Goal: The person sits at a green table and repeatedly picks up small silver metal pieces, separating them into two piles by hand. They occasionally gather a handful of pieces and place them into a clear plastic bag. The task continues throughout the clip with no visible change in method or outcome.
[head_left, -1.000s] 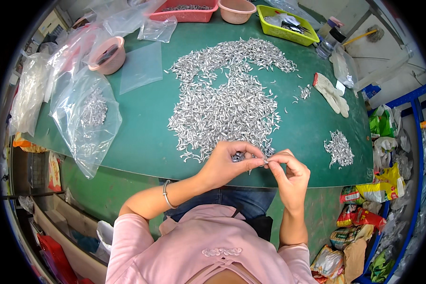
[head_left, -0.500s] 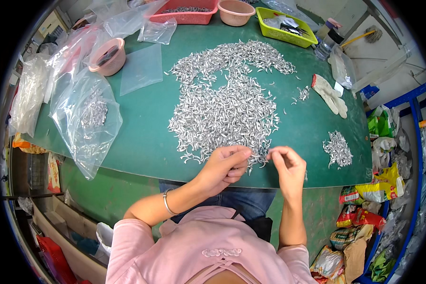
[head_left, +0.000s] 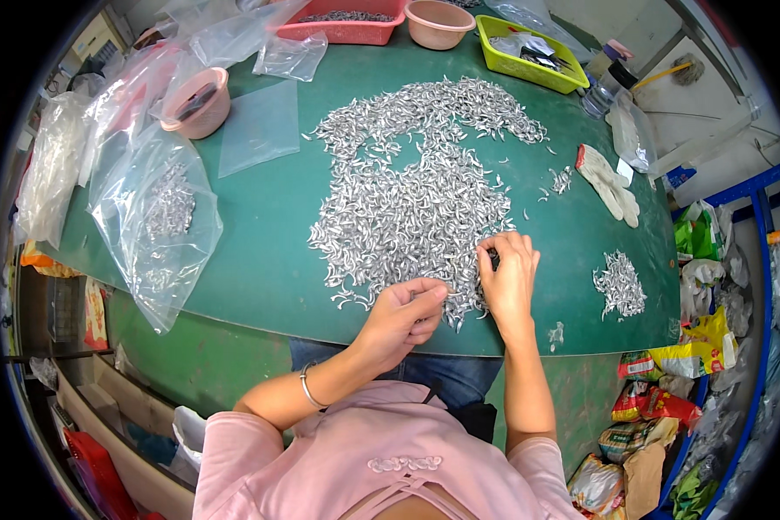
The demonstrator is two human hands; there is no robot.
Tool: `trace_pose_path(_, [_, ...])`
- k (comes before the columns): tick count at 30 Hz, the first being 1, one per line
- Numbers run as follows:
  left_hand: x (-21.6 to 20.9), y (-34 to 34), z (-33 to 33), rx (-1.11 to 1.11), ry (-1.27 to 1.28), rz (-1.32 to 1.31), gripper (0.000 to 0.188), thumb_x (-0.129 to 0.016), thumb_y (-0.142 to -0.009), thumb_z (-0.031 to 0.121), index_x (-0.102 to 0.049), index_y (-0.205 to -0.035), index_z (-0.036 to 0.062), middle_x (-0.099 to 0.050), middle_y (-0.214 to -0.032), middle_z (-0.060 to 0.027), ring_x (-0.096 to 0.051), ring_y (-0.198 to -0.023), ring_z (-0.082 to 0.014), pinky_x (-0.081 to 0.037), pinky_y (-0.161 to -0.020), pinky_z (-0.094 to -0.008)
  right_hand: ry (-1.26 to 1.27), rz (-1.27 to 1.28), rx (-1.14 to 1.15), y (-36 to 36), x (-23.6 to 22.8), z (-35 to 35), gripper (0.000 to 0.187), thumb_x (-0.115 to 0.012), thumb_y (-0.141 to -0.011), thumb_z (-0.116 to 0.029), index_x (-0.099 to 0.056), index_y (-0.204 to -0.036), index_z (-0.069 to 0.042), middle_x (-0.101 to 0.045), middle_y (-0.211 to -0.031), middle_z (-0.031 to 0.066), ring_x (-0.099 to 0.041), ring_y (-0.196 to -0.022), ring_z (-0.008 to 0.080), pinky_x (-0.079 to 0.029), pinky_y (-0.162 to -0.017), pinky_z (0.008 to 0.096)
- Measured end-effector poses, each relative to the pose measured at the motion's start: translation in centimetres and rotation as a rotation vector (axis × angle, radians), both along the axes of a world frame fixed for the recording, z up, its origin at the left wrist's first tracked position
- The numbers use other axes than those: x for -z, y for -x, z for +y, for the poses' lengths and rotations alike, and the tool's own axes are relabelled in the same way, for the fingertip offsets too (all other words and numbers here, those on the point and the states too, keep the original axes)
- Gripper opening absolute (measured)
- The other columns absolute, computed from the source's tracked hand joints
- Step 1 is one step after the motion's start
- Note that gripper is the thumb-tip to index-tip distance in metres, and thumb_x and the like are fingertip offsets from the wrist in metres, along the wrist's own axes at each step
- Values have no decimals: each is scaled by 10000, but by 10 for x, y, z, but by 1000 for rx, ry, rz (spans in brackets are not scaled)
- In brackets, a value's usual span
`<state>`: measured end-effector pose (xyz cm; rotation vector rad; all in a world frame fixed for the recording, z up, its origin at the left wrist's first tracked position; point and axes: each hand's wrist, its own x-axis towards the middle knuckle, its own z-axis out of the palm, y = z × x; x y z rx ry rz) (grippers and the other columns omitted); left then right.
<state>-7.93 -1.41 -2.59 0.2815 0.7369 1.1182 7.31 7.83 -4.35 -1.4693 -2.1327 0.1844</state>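
Observation:
A wide pile of small, curved silver metal pieces point(head_left: 399, 208) covers the middle of the green table. At its near edge my left hand point(head_left: 401, 319) is closed, thumb pressed against the index finger; whatever lies in the pinch is too small to make out. My right hand point(head_left: 510, 276) reaches to the pile's right edge, fingers bent down and drawn together, touching or just above the pieces. Its fingertips are partly hidden. Farther right lies a small separate heap of the same pieces point(head_left: 620, 286), and a few more pieces point(head_left: 559, 180) lie beyond it.
A white knitted glove point(head_left: 608, 186) lies at the right. Along the far edge stand a red tray point(head_left: 342, 33), a pink bowl point(head_left: 440, 26) and a yellow-green basket point(head_left: 529, 69). At left are a clear plastic bag point(head_left: 130, 234), a flat plastic sheet point(head_left: 258, 130) and another pink bowl point(head_left: 206, 121).
My right hand has moved away from my left hand, forward to the pile's right edge, and its fingers now point down. My left hand stays pinched in nearly the same place.

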Motion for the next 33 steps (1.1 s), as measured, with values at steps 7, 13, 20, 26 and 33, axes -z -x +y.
trace_pose_path(7, [5,1,1,-38,-48,-23,133,-509,-902,147,-543,-950,28,-375,-621,45,-296,-495,-24,-215,-405,-155,-29,240,-39,-1,-5,-5,30,-600,-757,-29,-573,-769,-24,-573,-787,91,-516,-803,269,-368,-730,376])
trace_pose_path(13, [6,5,5,-55,-49,-329,150,-500,-893,141,-539,-952,9,-440,-724,1,-352,-525,-35,-239,-405,-151,463,944,-95,-8,-17,-30,51,-568,-812,49,-584,-861,50,-606,-816,63,-570,-716,101,-448,-645,229])
trace_pose_path(20, [5,-8,0,-84,-129,127,195,-586,-841,88,-571,-1018,8,-464,-705,36,-348,-508,-16,-237,-410,-158,618,1048,-222,-12,-29,-54,137,-564,-807,79,-612,-934,66,-593,-833,63,-554,-761,94,-428,-685,199])
trace_pose_path(26, [0,-12,-1,-78,-176,347,222,-631,-816,109,-614,-1026,41,-494,-694,60,-360,-519,6,-240,-412,-155,545,977,-270,-12,-26,-61,122,-587,-784,77,-621,-899,55,-588,-822,60,-501,-733,91,-406,-661,202])
trace_pose_path(33, [9,-9,-5,-36,-113,206,229,-638,-819,132,-607,-1015,18,-512,-692,48,-356,-511,5,-226,-407,-160,532,1009,-226,-7,-28,-66,92,-612,-772,51,-618,-864,43,-589,-795,48,-490,-721,89,-399,-651,210])
